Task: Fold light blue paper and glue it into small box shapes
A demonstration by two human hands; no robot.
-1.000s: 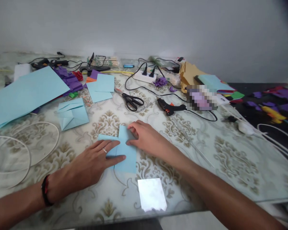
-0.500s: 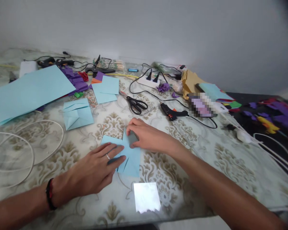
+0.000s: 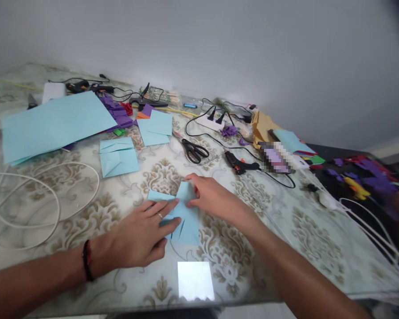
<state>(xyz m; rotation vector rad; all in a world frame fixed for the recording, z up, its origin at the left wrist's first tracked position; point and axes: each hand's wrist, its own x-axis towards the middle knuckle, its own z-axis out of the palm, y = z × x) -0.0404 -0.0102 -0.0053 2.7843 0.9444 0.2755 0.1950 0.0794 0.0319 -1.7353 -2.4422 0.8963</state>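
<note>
A small light-blue folded paper (image 3: 186, 219) lies on the patterned table near the front. My left hand (image 3: 142, 237), with a ring and a dark wristband, rests flat on the paper's left part, fingers stretched out. My right hand (image 3: 209, 197) pinches the paper's upper right flap between thumb and fingers. Both hands touch the same piece.
Another folded blue piece (image 3: 118, 157), blue squares (image 3: 154, 126), a large blue sheet (image 3: 56, 124), black scissors (image 3: 194, 150), a glue gun (image 3: 241, 164), a power strip (image 3: 211, 122) with cables, white cord loops (image 3: 43, 199), purple scraps (image 3: 118, 115) and a bright reflection (image 3: 195, 281) near the front edge.
The view shifted, so everything sits further right and lower. My right hand lifted and folded the paper's upper flap; my left hand stayed pressed on the paper.
</note>
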